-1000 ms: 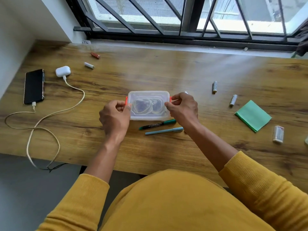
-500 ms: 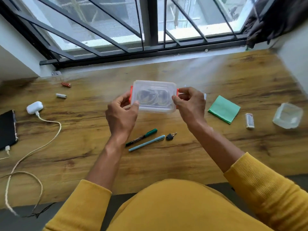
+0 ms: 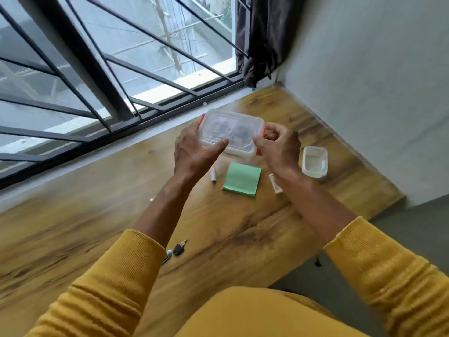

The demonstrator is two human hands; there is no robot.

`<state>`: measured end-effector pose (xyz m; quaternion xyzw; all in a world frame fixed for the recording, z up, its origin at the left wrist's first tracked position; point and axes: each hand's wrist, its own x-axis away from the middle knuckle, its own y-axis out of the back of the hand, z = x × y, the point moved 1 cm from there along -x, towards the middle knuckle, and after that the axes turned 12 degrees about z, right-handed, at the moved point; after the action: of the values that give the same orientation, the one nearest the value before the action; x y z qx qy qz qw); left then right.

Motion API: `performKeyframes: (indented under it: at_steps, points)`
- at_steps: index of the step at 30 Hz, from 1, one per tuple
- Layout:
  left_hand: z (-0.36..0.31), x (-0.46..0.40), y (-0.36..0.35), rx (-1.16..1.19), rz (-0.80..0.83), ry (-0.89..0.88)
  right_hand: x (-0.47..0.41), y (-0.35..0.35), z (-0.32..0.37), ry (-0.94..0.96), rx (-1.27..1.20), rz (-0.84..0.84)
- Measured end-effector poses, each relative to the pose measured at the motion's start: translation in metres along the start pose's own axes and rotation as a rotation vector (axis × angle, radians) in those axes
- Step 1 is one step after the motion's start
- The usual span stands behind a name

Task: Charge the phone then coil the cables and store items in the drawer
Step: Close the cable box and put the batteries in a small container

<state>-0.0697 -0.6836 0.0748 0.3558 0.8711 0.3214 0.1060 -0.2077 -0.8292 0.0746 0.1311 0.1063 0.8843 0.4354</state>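
Note:
A clear plastic box (image 3: 230, 131) with orange side clips and a closed lid is held up above the wooden desk (image 3: 97, 215), tilted, with a coiled cable dimly visible inside. My left hand (image 3: 194, 152) grips its left end, thumb across the lid. At the box's right end my right hand (image 3: 279, 147) holds it, fingers curled at the orange clip. The phone, its charger and the drawer are out of view.
On the desk below the box lie a green notepad (image 3: 242, 179), a white battery (image 3: 213, 175) and a small white item (image 3: 275, 184). A smaller clear container (image 3: 314, 161) stands near the right wall. A key (image 3: 180, 247) and a pen tip (image 3: 167, 256) lie near my left sleeve.
Both hands lifted the box off the desk and carried it up and to the right. My head turned right, so the phone and charging cable left the view.

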Motion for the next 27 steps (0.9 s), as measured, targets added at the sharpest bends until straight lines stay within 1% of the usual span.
performKeyframes:
  at_steps: [5, 9, 13, 18, 20, 23, 27]
  points:
    - [-0.053, -0.071, -0.046, 0.169, 0.136, -0.028, -0.047, 0.056, -0.006, -0.038, 0.044, -0.100]
    - [-0.077, -0.119, -0.083, 0.270, 0.235, -0.017, -0.076, 0.089, -0.013, -0.091, 0.098, -0.095]
    - [-0.084, -0.159, -0.116, 0.329, 0.308, 0.018, -0.106, 0.108, -0.029, -0.155, 0.132, -0.078]
    - [-0.099, -0.187, -0.145, 0.375, 0.343, 0.029, -0.145, 0.122, -0.063, -0.216, 0.131, -0.079]
    - [-0.101, -0.191, -0.155, 0.395, 0.346, 0.038, -0.152, 0.125, -0.067, -0.243, 0.138, -0.081]
    - [-0.100, -0.193, -0.168, 0.367, 0.332, 0.052, -0.162, 0.127, -0.075, -0.260, 0.141, -0.086]
    - [-0.087, -0.204, -0.178, 0.337, 0.325, 0.093, -0.180, 0.130, -0.102, -0.240, 0.121, -0.090]
